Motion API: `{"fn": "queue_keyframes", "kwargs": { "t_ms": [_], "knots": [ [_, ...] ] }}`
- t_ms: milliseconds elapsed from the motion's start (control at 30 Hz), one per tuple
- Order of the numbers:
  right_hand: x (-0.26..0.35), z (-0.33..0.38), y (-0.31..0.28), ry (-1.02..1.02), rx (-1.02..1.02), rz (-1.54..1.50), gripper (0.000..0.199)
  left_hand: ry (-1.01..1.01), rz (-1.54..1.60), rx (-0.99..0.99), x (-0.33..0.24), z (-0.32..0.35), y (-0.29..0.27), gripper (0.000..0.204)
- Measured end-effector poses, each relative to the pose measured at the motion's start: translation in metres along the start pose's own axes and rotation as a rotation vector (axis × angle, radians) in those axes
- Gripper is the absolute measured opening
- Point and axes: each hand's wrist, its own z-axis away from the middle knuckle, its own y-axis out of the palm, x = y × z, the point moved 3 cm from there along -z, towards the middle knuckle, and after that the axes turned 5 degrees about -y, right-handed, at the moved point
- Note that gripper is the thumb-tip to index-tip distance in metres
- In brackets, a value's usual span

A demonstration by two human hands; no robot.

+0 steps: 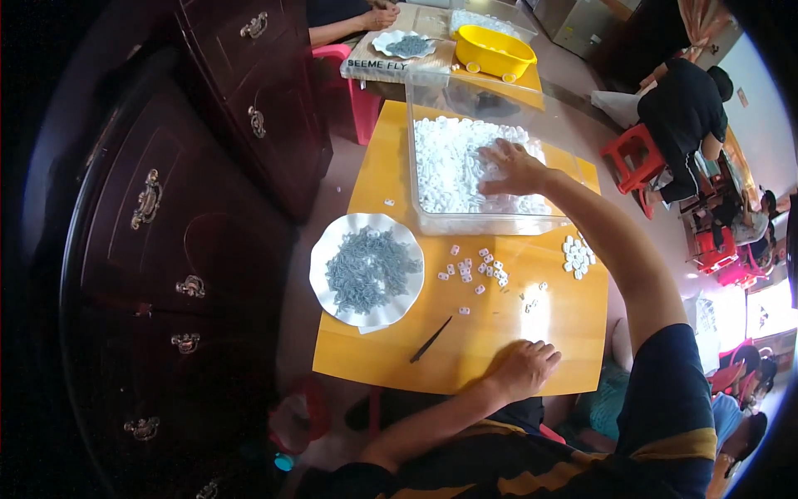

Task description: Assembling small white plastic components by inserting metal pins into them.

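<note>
White pieces (453,170) fill the clear bin (490,223) running away lengthwise, right hand (514,168) spread atop, left hand (525,366) curled empty.

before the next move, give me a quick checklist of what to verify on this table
1. Right hand in the clear bin on the white pieces: ok.
2. Whether its fingers hold a piece: cannot tell.
3. Left hand flat on the yellow table, holding nothing: ok.
4. Black tweezers lying free near the left hand: ok.
5. White plate of grey parts wholly on the table: not ok, it overhangs the left edge.
6. Loose white pieces kept off the table edge: ok.
</note>
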Motion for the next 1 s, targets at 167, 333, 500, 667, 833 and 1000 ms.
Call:
{"fn": "queue_keyframes", "kwargs": {
  "t_ms": [167,333,500,667,833,1000],
  "knots": [
    [0.001,-0.008,0.004,-0.037,-0.156,-0.066,0.075,-0.018,-0.002,0.079,0.001,0.001,0.001,0.018],
    [-0.015,-0.015,0.001,-0.039,-0.283,0.048,0.053,-0.020,-0.002,0.085,0.001,-0.002,0.003,0.023],
    [-0.009,-0.020,-0.010,-0.061,-0.226,0.034,0.047,-0.034,-0.022,0.088,0.002,-0.001,0.000,0.022],
    [-0.014,-0.013,-0.030,-0.050,-0.395,-0.016,0.048,-0.028,-0.011,0.065,0.000,-0.005,-0.006,0.019],
    [0.001,0.004,-0.044,0.002,-0.441,-0.112,0.047,-0.032,0.018,0.016,0.000,-0.006,-0.013,0.011],
    [0.001,0.011,-0.035,0.024,-0.338,-0.135,0.047,-0.017,0.032,-0.014,-0.002,-0.008,-0.013,0.009]
  ]
}}
